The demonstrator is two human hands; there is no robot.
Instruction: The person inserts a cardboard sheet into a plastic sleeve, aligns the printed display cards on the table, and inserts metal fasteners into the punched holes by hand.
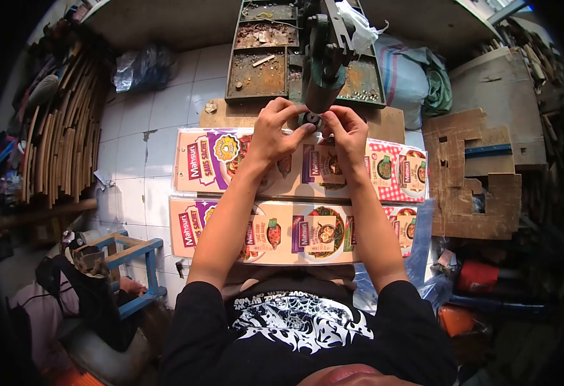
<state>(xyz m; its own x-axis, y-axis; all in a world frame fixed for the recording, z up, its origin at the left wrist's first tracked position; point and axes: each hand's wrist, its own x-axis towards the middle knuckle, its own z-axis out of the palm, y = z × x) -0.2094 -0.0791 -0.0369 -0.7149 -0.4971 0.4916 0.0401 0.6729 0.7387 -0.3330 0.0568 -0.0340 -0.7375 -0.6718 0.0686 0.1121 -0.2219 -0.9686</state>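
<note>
My left hand [279,132] and my right hand [346,132] meet at the lower die [310,118] of a dark metal hand press [324,71]. Thumb and fingers are pinched together on both hands; whatever small thing they hold is too small to make out. Under my wrists lies a long printed card strip [195,177] with sauce sachet pictures, its far edge close to the die. A second, similar printed strip [275,257] lies nearer my body, partly covered by my left forearm.
Behind the press stands a rusty compartment tray [259,64] with small metal parts. Stacked brown boards [60,148] line the left side, near a blue stool frame [153,273]. Cut cardboard [443,148] and a white sack [399,80] are at right.
</note>
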